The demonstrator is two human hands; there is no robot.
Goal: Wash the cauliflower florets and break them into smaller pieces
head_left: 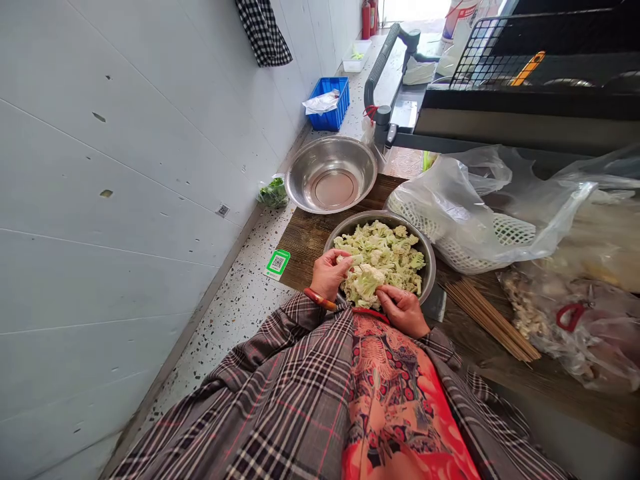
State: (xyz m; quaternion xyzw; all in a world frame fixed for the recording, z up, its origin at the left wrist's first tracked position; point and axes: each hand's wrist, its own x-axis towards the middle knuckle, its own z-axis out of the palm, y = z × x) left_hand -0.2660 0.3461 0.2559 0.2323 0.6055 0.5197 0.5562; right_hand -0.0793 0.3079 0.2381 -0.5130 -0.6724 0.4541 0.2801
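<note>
Cut cauliflower florets (395, 243) fill a steel bowl (431, 267) on the wooden table. Over the near left part of the bowl, my left hand (329, 275) is closed, with a small pale floret (354, 259) pinched in its fingertips. My right hand (404, 311) reaches over the near rim. Its thumb and fingers grip the edge of a larger cauliflower piece (367, 280), which hangs just above the florets. Both hands are close together, and the larger piece lies between them. Part of the bowl's near rim is hidden by my hands and clothes.
A wide steel basin (330, 167) stands behind the bowl. Plastic bags (465, 200) and wooden skewers (493, 320) lie to the right, near red-handled scissors (573, 315). A green QR card (277, 263) and bagged greens (273, 193) are left; a blue crate (333, 107) stands farther back.
</note>
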